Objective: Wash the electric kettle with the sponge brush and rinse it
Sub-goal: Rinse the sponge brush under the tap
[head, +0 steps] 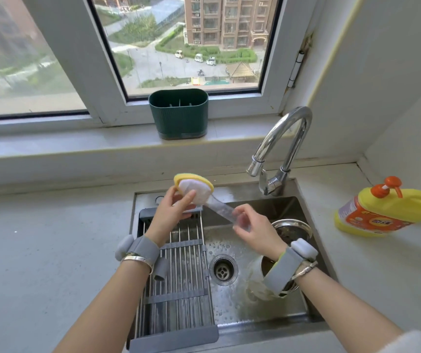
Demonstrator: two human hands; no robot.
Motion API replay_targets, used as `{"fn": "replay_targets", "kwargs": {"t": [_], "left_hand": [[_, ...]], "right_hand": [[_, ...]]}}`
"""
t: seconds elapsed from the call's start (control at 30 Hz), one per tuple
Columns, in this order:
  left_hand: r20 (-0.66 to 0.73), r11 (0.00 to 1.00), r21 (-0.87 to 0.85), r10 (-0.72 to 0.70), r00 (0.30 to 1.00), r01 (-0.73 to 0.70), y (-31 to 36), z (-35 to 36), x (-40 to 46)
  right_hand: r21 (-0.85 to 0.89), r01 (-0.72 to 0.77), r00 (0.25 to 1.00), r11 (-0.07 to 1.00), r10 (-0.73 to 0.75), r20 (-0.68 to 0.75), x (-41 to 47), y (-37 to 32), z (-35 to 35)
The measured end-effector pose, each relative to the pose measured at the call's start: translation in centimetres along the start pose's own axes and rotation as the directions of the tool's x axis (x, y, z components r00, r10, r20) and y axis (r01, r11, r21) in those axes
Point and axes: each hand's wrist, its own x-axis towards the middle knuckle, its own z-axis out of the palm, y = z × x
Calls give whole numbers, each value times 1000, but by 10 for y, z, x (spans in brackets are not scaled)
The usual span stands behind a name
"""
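Observation:
I hold the sponge brush (196, 188) over the sink, its yellow-and-white round head up at the left and its clear handle slanting down to the right. My left hand (172, 212) pinches the sponge head with thumb and fingers. My right hand (252, 226) grips the end of the clear handle. The electric kettle (256, 281) lies in the sink basin at the right, mostly hidden under my right wrist; its pale body and dark opening show.
A steel sink (232, 309) holds a wire drain rack (178, 276) on its left half, a drain (223, 270) in the middle and a metal bowl (292, 229). The faucet (280, 149) arches behind. Yellow detergent bottle (387, 208) stands right; green holder (178, 113) on the sill.

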Motion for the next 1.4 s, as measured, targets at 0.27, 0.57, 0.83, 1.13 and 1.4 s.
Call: {"fn": "replay_targets", "kwargs": {"t": [0.27,0.57,0.83,1.13,1.4], "left_hand": [[-47,992,8,124,991,-124,14,-29,-1],[-77,978,-110,169,983,-177,31,-53,14],[-69,906,128,413,908,-403,97,-73,69],[215,358,821,528,822,-445,123,-80,162],[245,154,924,462,852,-350,103,-80,179]], "right_hand": [[119,58,994,991,-46,-96,3,-31,4],[-17,162,966,987,-162,-200,11,-62,11],[-497,377,740,782,-577,-346,67,-131,-68],[-961,72,719,268,-681,-136,166,-180,-153],[-988,121,870,-97,-469,152,224,-196,-126]]}}
